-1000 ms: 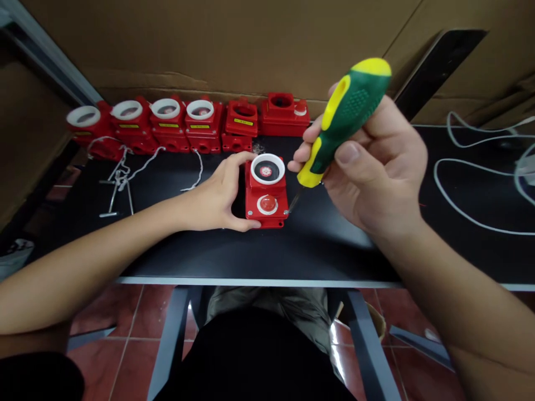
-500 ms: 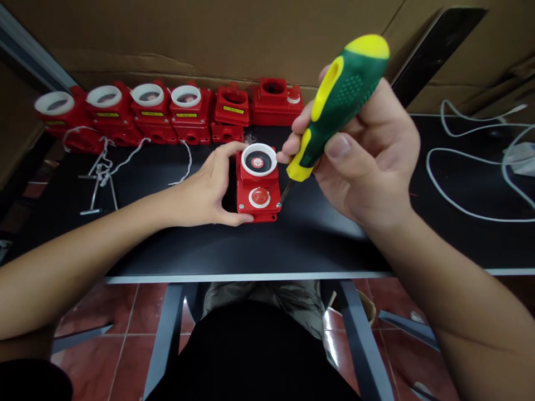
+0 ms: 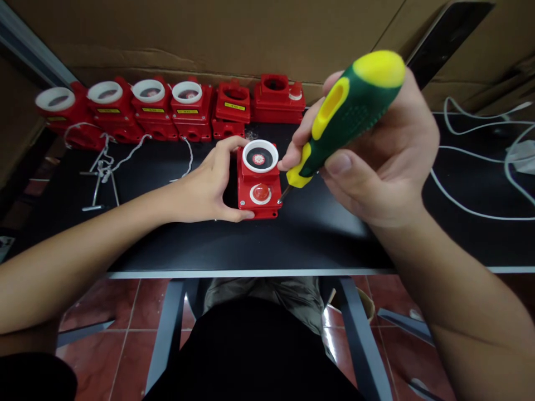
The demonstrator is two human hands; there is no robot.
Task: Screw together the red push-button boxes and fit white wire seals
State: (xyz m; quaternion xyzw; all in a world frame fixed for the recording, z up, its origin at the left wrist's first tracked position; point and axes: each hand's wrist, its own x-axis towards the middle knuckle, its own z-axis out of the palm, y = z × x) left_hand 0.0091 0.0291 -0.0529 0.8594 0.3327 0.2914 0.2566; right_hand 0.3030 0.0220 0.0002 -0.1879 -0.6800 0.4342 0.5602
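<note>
A red alarm box (image 3: 247, 196) with a white-rimmed round opening and a red dome light stands on the black table. My left hand (image 3: 211, 184) wraps around its left side, thumb at the front edge and fingers at the back. In my right hand (image 3: 376, 150) is a screwdriver (image 3: 351, 114) with a green and yellow handle, closed in the fingers and thumb. The screwdriver leans up to the right, its tip at the screw in the box's front right corner. A second screw (image 3: 242, 203) sits in the front left corner.
Several similar red boxes (image 3: 200, 120) line the back of the table (image 3: 234, 250), some with white rings. White cords and metal T-shaped pieces (image 3: 98, 186) lie at the left. A white cable (image 3: 472, 210) loops at the right. Cardboard (image 3: 209, 39) rises behind.
The screwdriver handle has tilted further right and lower along with my right hand, its tip still at the same corner. My left hand keeps its hold on the box.
</note>
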